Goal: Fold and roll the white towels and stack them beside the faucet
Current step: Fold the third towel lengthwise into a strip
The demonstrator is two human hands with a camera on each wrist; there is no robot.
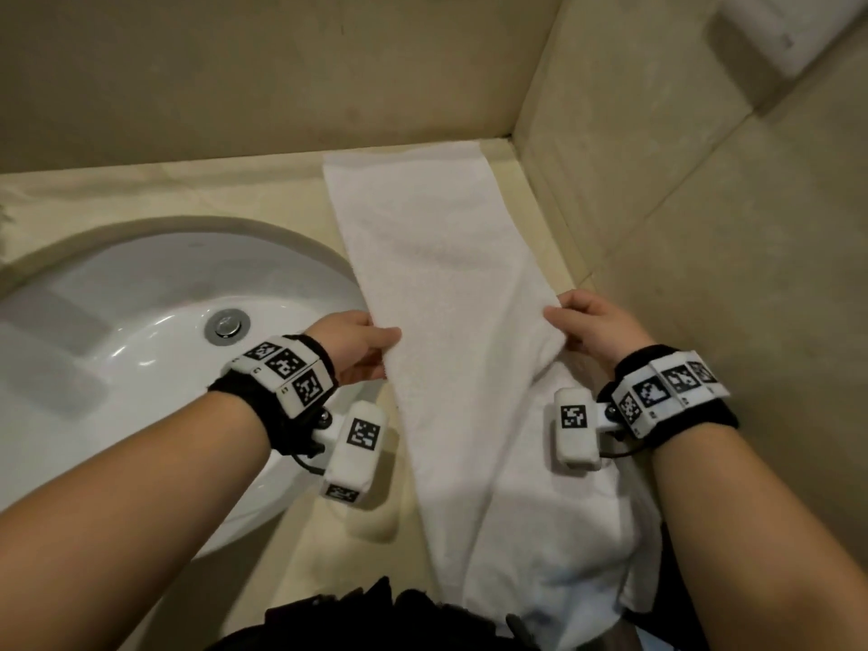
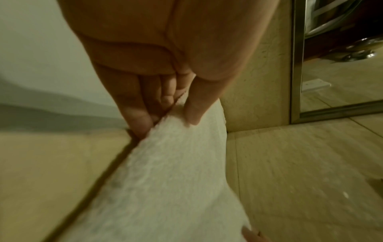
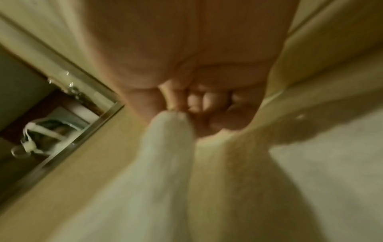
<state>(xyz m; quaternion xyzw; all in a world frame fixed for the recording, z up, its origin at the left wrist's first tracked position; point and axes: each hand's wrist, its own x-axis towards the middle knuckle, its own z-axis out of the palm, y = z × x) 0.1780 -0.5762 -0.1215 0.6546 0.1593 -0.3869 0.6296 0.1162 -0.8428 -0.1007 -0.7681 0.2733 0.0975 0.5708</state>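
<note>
Pinching the towel (image 1: pixel 451 293) edges, left hand (image 1: pixel 350 345) and right hand (image 1: pixel 594 326) apart. It lies on the counter (image 1: pixel 197 190) by our sink (image 1: pixel 141 331).

Head camera looks steeply down from above my chest, facing the wall corner; my left hand (image 1: pixel 350 343) and right hand (image 1: pixel 594 328) sit mid-frame, the sink (image 1: pixel 117 331) at left. Each wrist camera looks along my palm, very near the fingers. All three views share the white towel (image 1: pixel 446 284); both wrist views catch the mirror frame (image 2: pixel 295 62).
</note>
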